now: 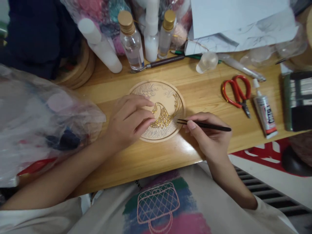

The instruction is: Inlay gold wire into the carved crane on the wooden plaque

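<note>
A round wooden disc (pixel 161 92) with a carved bird-like pattern lies on the wooden table. Gold wire (pixel 162 119) fills part of the pattern near its centre. My left hand (pixel 131 120) rests over the disc's left side, fingers bent, thumb and fingertips close together by the gold wire; whether something small is between them is too small to tell. At the disc's right edge my right hand (pixel 207 130) grips dark tweezers (pixel 209 125), their tips pointing left over the disc and slightly apart.
Red-handled pliers (pixel 236 92) and a glue tube (pixel 265 112) lie to the right. Bottles (pixel 133 48), a dark-handled tool (pixel 165 61) and papers (pixel 243 26) line the back. A plastic bag (pixel 48 113) covers the left side. The table's front edge runs below the disc.
</note>
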Motion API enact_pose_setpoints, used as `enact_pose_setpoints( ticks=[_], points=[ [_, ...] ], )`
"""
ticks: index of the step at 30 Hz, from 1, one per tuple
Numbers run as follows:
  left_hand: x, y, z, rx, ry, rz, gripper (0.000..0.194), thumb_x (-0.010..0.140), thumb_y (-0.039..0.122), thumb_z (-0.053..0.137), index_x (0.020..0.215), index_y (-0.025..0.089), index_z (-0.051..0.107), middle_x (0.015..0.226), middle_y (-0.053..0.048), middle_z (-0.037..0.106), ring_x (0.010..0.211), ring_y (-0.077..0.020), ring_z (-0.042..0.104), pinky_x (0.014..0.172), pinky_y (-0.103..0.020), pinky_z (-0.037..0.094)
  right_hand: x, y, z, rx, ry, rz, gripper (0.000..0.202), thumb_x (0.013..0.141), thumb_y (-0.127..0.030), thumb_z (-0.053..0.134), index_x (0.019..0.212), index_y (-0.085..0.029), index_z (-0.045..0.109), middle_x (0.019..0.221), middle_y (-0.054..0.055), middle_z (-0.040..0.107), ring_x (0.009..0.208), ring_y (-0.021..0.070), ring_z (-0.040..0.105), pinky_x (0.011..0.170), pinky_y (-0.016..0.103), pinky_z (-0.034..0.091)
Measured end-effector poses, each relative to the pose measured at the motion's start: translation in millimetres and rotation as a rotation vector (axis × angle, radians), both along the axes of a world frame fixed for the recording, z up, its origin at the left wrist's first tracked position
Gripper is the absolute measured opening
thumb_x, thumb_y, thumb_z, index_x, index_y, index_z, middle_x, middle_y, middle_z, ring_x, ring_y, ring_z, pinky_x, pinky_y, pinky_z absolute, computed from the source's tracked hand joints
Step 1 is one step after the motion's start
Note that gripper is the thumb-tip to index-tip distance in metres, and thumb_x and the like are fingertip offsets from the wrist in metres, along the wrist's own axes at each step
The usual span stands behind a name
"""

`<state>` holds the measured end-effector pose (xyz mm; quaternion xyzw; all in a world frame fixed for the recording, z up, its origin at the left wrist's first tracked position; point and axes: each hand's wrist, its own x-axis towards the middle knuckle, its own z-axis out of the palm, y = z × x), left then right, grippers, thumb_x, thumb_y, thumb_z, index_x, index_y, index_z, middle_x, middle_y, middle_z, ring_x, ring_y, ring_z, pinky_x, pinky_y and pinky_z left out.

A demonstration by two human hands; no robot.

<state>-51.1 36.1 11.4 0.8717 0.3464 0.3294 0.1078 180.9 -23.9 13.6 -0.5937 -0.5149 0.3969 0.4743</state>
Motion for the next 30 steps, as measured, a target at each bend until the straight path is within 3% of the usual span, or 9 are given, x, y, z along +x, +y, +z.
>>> enact_pose_setpoints(
  ticks=[2,6,8,18,26,30],
  points=[
    [0.0,0.9,0.3,-0.011,0.03,-0.018,0.001,0.092,0.024,0.061,0.093,0.024,0.061,0.111,-0.003,0.067,0.106,-0.0216,0.063,0.093,-0.043,0.054,0.7,0.1,-0.4,0.001,-0.015,0.017,0.004,0.083,-0.027,0.074,0.087,-0.026,0.073,0.078,-0.001,0.073,0.064,0.0121,0.067,0.062,0.025,0.057],
    [1.1,0.5,-0.4,0.07,0.212,-0.191,0.037,0.092,0.046,0.06,0.117,0.02,0.063,0.13,-0.015,0.059,0.121,-0.0312,0.055,0.1,-0.051,0.048,0.7,0.3,-0.4,-0.003,-0.021,0.044,0.005,0.083,-0.027,0.074,0.087,-0.024,0.073,0.079,-0.001,0.073,0.064,0.0119,0.067,0.063,0.025,0.058],
    [1.9,-0.5,-1.6,0.092,0.268,-0.225,0.047,0.091,0.054,0.058,0.125,0.021,0.061,0.136,-0.016,0.056,0.127,-0.0336,0.051,0.103,-0.053,0.045,0.2,0.4,0.1,-0.005,-0.015,0.037,0.005,0.083,-0.026,0.073,0.088,-0.024,0.073,0.079,-0.001,0.074,0.064,0.0121,0.067,0.063,0.025,0.058],
    [3.5,-3.6,-2.9,0.066,0.323,-0.228,0.048,0.091,0.054,0.057,0.125,0.02,0.061,0.143,-0.018,0.052,0.134,-0.0353,0.047,0.109,-0.053,0.039,0.2,1.3,1.5,0.012,0.016,0.038,0.008,0.083,-0.02,0.073,0.088,-0.026,0.073,0.08,-0.002,0.074,0.065,0.0114,0.067,0.064,0.024,0.057],
    [1.3,-1.1,-0.6,0.111,0.29,-0.22,0.046,0.092,0.056,0.053,0.118,0.018,0.061,0.137,-0.02,0.053,0.129,-0.036,0.051,0.105,-0.052,0.045,0.3,0.9,1.8,0.007,0.006,0.046,0.009,0.084,-0.019,0.072,0.088,-0.027,0.073,0.078,-0.003,0.073,0.064,0.0113,0.067,0.061,0.024,0.056],
    [1.6,-0.7,-1.2,0.106,0.317,-0.236,0.052,0.091,0.059,0.053,0.125,0.019,0.06,0.137,-0.02,0.052,0.129,-0.0363,0.05,0.103,-0.053,0.045,0.4,1.7,1.3,0.01,-0.004,0.049,0.01,0.083,-0.019,0.073,0.088,-0.027,0.074,0.078,-0.003,0.074,0.065,0.0106,0.067,0.062,0.023,0.056]
  ],
)
